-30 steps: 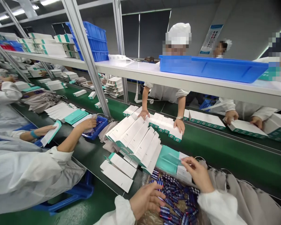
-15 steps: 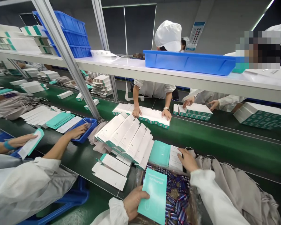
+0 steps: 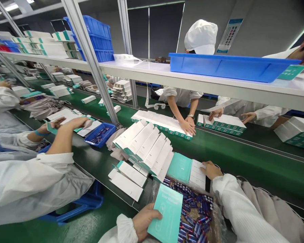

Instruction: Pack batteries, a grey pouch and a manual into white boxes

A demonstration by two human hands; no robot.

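My left hand (image 3: 145, 221) grips a green user manual (image 3: 167, 212) by its left edge, thumb on the cover. The manual hangs over a plastic-lined box of batteries (image 3: 196, 216), hiding part of it. Beyond the box, my right hand (image 3: 211, 169) pinches the right edge of a white printed leaflet (image 3: 198, 172); some of its fingertips are hidden. Left of the leaflet lies a stack of green manuals (image 3: 180, 166). Grey cloth pouches (image 3: 264, 206) are heaped beside my right forearm.
White boxes (image 3: 144, 145) lie piled left of the manuals. A co-worker's arms (image 3: 66, 135) reach in at left near a blue battery tray (image 3: 100, 135). Across the green belt (image 3: 218, 148), a person's hands (image 3: 188, 126) press a row of boxes. A shelf (image 3: 152, 71) crosses above.
The view has swung left. My right fingers have closed in on the leaflet's edge. The neighbour's hand has left the blue tray, and the opposite person's hands have come together.
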